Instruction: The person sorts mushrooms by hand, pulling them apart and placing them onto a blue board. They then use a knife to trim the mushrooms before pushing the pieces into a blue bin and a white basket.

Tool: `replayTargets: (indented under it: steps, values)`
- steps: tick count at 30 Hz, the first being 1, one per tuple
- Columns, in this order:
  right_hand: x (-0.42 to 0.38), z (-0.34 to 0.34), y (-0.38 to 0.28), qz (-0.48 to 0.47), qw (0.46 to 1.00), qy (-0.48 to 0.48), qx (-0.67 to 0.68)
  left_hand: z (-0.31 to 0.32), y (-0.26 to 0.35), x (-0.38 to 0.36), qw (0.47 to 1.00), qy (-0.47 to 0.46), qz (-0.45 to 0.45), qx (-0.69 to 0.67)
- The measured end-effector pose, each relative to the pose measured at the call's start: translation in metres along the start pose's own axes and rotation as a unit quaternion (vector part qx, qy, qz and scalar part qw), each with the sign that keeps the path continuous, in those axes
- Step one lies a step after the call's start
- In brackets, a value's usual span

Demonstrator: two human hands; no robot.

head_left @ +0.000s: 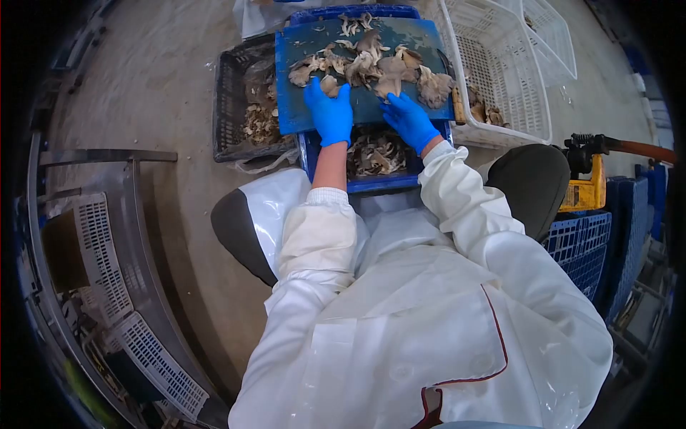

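Greyish-brown oyster mushrooms (pixel 364 66) lie in a loose row across a blue cutting board (pixel 289 114). In a blue glove, my left hand (pixel 330 114) curves its thumb and fingers around a small oyster mushroom (pixel 329 86) at the board's near side. My right hand (pixel 410 120), also gloved in blue, has its fingers stretched out and a little apart, with the tips at the lower edge of a wide mushroom (pixel 391 77). A knife with a wooden handle (pixel 458 104) lies at the board's right edge. The fingertips are partly hidden.
Below the board, a blue crate (pixel 386 184) holds mushroom pieces (pixel 376 154). A black crate (pixel 227 143) with scraps stands left, and a white basket (pixel 539 107) with several mushrooms right. A metal frame (pixel 139 214) is far left; a yellow-and-black device (pixel 587 187) sits on blue crates right.
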State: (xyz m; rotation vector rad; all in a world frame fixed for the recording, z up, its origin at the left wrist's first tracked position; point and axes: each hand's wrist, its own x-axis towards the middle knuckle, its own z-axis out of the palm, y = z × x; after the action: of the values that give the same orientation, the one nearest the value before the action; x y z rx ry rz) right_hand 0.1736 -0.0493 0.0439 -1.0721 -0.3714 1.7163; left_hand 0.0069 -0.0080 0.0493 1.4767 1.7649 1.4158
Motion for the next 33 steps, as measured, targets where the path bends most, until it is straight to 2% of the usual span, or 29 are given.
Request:
replayTargets:
  steps: [1,2,3,5,6,9,10,11,13,15,16,19,20,24,27,28,29,31,33]
  values:
    - [0.000,0.002,0.002,-0.006,1.000,-0.002,-0.022,-0.006,0.013,-0.001,0.999,-0.026,0.013,0.026]
    - [0.000,0.005,0.004,-0.013,0.999,-0.004,-0.044,-0.007,0.021,-0.001,0.995,-0.089,-0.050,0.023]
    - [-0.001,0.007,0.005,-0.022,0.998,-0.004,-0.065,-0.008,0.016,-0.003,0.986,-0.136,-0.091,-0.039]
    - [-0.012,0.021,0.009,-0.054,0.994,-0.080,-0.050,0.004,0.005,-0.011,0.940,-0.243,-0.165,-0.176]
    - [-0.013,0.022,0.011,-0.059,0.991,-0.068,-0.099,-0.001,0.012,-0.016,0.886,-0.247,-0.270,-0.283]
    - [-0.029,0.034,0.002,-0.087,0.981,0.000,-0.176,0.004,-0.022,-0.014,0.940,-0.275,-0.115,-0.165]
    - [-0.026,0.028,0.002,-0.103,0.979,-0.014,-0.175,-0.006,0.003,-0.014,0.924,-0.308,-0.149,-0.173]
    - [-0.022,0.022,0.003,-0.115,0.978,-0.029,-0.174,-0.004,-0.006,-0.014,0.931,-0.330,-0.093,-0.127]
    - [-0.024,0.019,-0.001,-0.098,0.982,-0.003,-0.161,-0.008,0.007,-0.018,0.920,-0.345,-0.130,-0.131]
    - [-0.015,0.008,0.004,-0.051,0.990,0.043,-0.123,-0.005,0.013,-0.024,0.917,-0.298,-0.167,-0.207]
    - [-0.010,0.004,0.007,-0.048,0.997,0.055,-0.011,-0.005,0.015,-0.026,0.913,-0.271,-0.186,-0.243]
    - [-0.011,-0.011,0.002,-0.041,0.990,0.068,0.117,-0.013,0.014,-0.019,0.899,-0.215,-0.242,-0.295]
    - [-0.013,-0.014,0.000,-0.054,0.990,0.068,0.108,-0.015,0.006,-0.014,0.898,-0.224,-0.233,-0.299]
    - [-0.015,-0.018,0.000,-0.097,0.995,-0.001,0.005,-0.009,-0.004,-0.018,0.844,-0.267,-0.277,-0.373]
    - [-0.018,-0.010,-0.002,-0.127,0.982,0.015,-0.140,-0.003,-0.014,-0.017,0.803,-0.312,-0.329,-0.387]
    - [-0.020,-0.007,-0.003,-0.135,0.973,0.013,-0.185,-0.004,0.001,-0.016,0.808,-0.311,-0.359,-0.348]
    - [-0.022,-0.004,-0.004,-0.145,0.962,0.013,-0.230,-0.006,0.009,-0.016,0.826,-0.341,-0.341,-0.293]
    - [-0.020,-0.003,0.003,-0.195,0.931,0.003,-0.308,-0.006,0.020,-0.021,0.889,-0.372,-0.216,-0.160]
    - [-0.018,-0.002,0.007,-0.220,0.906,-0.007,-0.361,-0.007,0.014,-0.024,0.902,-0.390,-0.137,-0.128]
